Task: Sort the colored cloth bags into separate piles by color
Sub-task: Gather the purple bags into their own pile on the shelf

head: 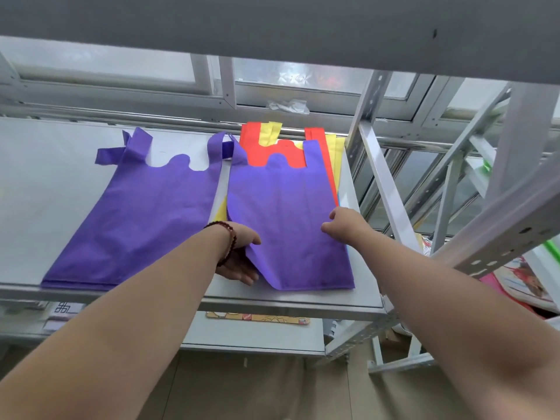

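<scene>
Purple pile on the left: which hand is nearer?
Left. The left hand is just beside the purple pile's right edge, under the top bag; the right hand is farther right.

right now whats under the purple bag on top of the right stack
Under the top purple bag a red bag and a yellow bag stick out at the back and right. The left hand reaches under its lifted edge. How many bags lie beneath is covered.

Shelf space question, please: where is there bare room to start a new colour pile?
The shelf lies bare left of the purple pile, out to the frame's edge. Only a thin strip separates that pile from the mixed stack, where both hands, left and right, are busy. Right of the stack there is barely a margin.
</scene>
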Tool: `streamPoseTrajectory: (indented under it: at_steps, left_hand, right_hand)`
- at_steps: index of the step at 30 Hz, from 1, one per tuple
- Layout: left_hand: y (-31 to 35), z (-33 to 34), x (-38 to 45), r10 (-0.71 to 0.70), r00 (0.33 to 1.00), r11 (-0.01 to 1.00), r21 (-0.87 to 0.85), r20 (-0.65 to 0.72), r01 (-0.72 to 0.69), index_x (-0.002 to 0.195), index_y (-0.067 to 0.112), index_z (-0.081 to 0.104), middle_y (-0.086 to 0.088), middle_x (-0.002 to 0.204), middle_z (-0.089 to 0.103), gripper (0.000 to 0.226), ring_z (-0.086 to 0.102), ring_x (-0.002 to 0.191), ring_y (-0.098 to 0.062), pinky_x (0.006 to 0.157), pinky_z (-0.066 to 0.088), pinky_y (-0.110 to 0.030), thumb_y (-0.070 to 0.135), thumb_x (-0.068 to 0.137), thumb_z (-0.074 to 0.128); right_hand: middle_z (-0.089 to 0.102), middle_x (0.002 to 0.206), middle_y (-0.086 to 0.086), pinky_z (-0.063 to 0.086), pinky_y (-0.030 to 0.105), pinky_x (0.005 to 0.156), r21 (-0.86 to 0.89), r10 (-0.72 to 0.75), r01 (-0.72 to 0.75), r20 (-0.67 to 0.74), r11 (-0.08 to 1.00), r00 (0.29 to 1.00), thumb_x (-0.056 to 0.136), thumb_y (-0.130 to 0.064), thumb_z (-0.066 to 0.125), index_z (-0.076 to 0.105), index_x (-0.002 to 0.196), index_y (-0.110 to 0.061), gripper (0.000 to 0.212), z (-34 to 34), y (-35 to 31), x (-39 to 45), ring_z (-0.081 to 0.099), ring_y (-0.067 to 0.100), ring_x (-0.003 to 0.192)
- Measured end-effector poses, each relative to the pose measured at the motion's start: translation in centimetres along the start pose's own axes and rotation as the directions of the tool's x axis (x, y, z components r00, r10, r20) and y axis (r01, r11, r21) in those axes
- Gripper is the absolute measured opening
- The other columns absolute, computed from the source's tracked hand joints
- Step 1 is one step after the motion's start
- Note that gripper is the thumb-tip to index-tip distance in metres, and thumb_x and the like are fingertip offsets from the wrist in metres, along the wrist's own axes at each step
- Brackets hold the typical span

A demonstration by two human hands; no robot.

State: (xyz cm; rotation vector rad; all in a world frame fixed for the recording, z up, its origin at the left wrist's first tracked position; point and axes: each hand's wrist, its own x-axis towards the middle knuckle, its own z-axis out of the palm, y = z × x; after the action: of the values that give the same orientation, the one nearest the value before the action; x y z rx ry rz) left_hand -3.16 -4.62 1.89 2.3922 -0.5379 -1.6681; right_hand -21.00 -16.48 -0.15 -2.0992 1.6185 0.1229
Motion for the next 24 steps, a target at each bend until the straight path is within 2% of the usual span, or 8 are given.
streamPoseTrajectory:
  at_steps: [3, 6, 8, 12, 15, 20, 22, 24]
  left_hand:
    - [0.2, 0.0, 0.2, 0.012, 1.000, 1.000, 0.007, -0.012, -0.012, 0.086, -0.003, 0.055, -0.018, 0.062, 0.069, 0.045, 0.069, 0.053, -0.025, 0.058, 0.052, -0.026, 0.040, 0.093, 0.044]
    - [0.4, -0.5, 1.7, 0.112, 0.991, 0.968, -0.217, -0.078, -0.126, 0.111, -0.001, 0.049, -0.017, 0.096, 0.064, 0.033, 0.065, 0.089, -0.030, 0.085, 0.053, -0.040, 0.026, 0.092, 0.051]
    - [0.3, -0.3, 2.2, 0.157, 0.979, 0.929, -0.317, -0.133, -0.192, 0.107, 0.005, 0.047, -0.011, 0.081, 0.058, 0.020, 0.059, 0.073, -0.027, 0.075, 0.051, -0.036, 0.016, 0.092, 0.052]
    - [-0.8, -0.5, 3.4, 0.155, 0.980, 0.921, -0.341, -0.127, -0.190, 0.083, 0.003, 0.052, -0.009, 0.064, 0.054, 0.007, 0.051, 0.053, -0.022, 0.055, 0.042, -0.028, 0.004, 0.090, 0.053]
    - [-0.8, -2.0, 2.9, 0.128, 0.988, 0.761, -0.647, 0.081, -0.045, 0.082, -0.006, 0.055, -0.016, 0.053, 0.064, 0.012, 0.063, 0.040, -0.021, 0.043, 0.053, -0.028, -0.002, 0.087, 0.046]
    - [-1.4, -4.2, 1.5, 0.271, 0.932, 0.578, -0.815, 0.241, 0.042, 0.077, -0.017, 0.062, -0.023, 0.065, 0.068, 0.022, 0.067, 0.041, -0.020, 0.036, 0.050, -0.019, -0.017, 0.055, 0.062]
    - [-2.2, -4.6, 1.3, 0.244, 0.927, 0.650, -0.757, 0.286, 0.062, 0.074, -0.018, 0.065, -0.021, 0.065, 0.069, 0.023, 0.066, 0.039, -0.018, 0.034, 0.050, -0.020, -0.022, 0.052, 0.067]
    - [-3.3, -5.1, 1.3, 0.189, 0.952, 0.715, -0.698, 0.242, 0.035, 0.068, -0.015, 0.066, -0.018, 0.060, 0.069, 0.026, 0.061, 0.032, -0.013, 0.032, 0.047, -0.017, -0.007, 0.082, 0.047]
  right_hand:
    - [0.061, 0.098, 0.017, 0.043, 0.029, 0.071, -0.015, -0.005, 0.005, 0.009, 1.000, 1.000, 0.087, -0.019, 0.048, 0.060, 0.095, -0.002, 0.022, 0.3, 0.4, 0.2, 0.053, 0.031, 0.091]
    - [0.038, 0.062, 0.005, 0.024, 0.027, 0.048, -0.039, 0.000, 0.000, 0.009, 0.999, 1.000, 0.083, -0.018, 0.048, 0.034, 0.058, -0.012, 0.030, 0.8, 0.8, 0.6, 0.042, 0.028, 0.075]
    - [0.034, 0.059, 0.004, 0.022, 0.027, 0.046, -0.039, -0.003, 0.004, 0.006, 0.999, 1.000, 0.083, -0.017, 0.048, 0.030, 0.055, -0.013, 0.033, 0.8, 0.9, 0.8, 0.041, 0.028, 0.073]
    - [0.056, 0.083, 0.012, 0.034, 0.026, 0.060, 0.023, 0.026, -0.026, -0.010, 0.999, 1.000, 0.089, -0.021, 0.046, 0.054, 0.079, -0.005, 0.020, 0.3, 0.9, 1.1, 0.049, 0.031, 0.083]
    - [0.058, 0.117, 0.017, 0.038, 0.029, 0.074, 0.172, 0.167, -0.152, -0.076, 0.973, 0.983, 0.093, -0.034, 0.041, 0.055, 0.118, -0.002, 0.043, -0.4, 1.2, 1.2, 0.056, 0.033, 0.100]
    - [0.063, 0.052, 0.007, 0.054, 0.026, 0.047, 0.647, 0.289, -0.545, 0.466, 0.533, 0.836, 0.083, -0.058, 0.048, 0.057, 0.088, -0.012, 0.047, -1.6, 0.7, 0.2, 0.062, 0.021, 0.041]
    - [0.067, 0.065, 0.009, 0.059, 0.032, 0.054, 0.693, 0.205, -0.567, 0.537, 0.446, 0.818, 0.079, -0.054, 0.061, 0.060, 0.094, -0.012, 0.044, -1.4, 0.6, 0.8, 0.066, 0.023, 0.048]
    - [0.067, 0.073, 0.010, 0.058, 0.033, 0.058, 0.727, 0.130, -0.536, 0.538, 0.429, 0.833, 0.079, -0.047, 0.064, 0.060, 0.097, -0.012, 0.039, -1.2, 0.5, 1.5, 0.067, 0.024, 0.053]
